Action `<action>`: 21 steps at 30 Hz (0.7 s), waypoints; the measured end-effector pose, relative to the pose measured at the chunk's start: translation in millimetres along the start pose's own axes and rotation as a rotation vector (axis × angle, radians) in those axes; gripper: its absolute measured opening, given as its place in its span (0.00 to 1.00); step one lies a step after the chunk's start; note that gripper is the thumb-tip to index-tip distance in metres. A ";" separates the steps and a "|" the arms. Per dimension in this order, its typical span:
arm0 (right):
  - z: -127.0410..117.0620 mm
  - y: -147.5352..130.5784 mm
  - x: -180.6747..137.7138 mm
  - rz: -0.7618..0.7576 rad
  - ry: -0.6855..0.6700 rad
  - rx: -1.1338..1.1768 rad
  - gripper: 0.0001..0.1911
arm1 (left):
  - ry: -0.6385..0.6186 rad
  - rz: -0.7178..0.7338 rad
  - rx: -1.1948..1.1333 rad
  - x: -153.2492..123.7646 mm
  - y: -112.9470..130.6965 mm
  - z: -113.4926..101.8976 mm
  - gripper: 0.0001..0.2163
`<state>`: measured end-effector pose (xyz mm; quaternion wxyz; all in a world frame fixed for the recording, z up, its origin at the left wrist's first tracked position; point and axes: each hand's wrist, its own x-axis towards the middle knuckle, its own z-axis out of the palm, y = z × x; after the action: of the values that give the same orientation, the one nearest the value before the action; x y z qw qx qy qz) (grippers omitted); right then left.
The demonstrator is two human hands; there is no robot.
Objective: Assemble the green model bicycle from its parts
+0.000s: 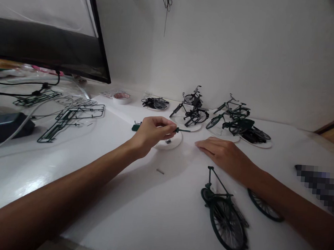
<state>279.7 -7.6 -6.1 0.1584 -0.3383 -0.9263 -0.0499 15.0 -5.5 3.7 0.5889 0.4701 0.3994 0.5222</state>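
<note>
My left hand (152, 133) is closed in a pinch on a thin dark green model part (182, 130), held just above a small white round dish (172, 141) that has a tiny dark piece in it. My right hand (225, 153) lies flat and open on the white table, fingers pointing left toward the dish. In front of it lies a partly built dark green model bicycle (225, 216) with one wheel fitted. A loose spoked wheel (264, 206) lies beside my right forearm. A small metal pin (160, 171) rests on the table near the dish.
Several small model bicycles (195, 108) (236, 120) stand on white discs at the back. Green plastic part frames (72, 120) lie at the left near cables and a dark monitor (52, 48). A tape roll (121, 97) and loose wheel parts (156, 103) sit by the wall.
</note>
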 end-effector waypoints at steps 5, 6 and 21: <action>-1.3 -3.2 1.2 0.021 -0.020 -0.001 0.13 | -0.014 0.008 0.008 -0.4 -0.3 -1.6 0.08; -0.7 -3.5 1.4 0.032 -0.019 -0.001 0.13 | -0.013 0.006 0.006 -0.5 0.0 -1.6 0.08; -6.8 -3.3 5.9 0.255 -0.007 0.140 0.07 | -0.021 0.017 0.009 -0.6 0.4 -1.6 0.08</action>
<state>275.1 -7.8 2.4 0.1833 -0.4417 -0.8775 0.0364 13.3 -5.8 3.7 0.5865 0.4814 0.3916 0.5204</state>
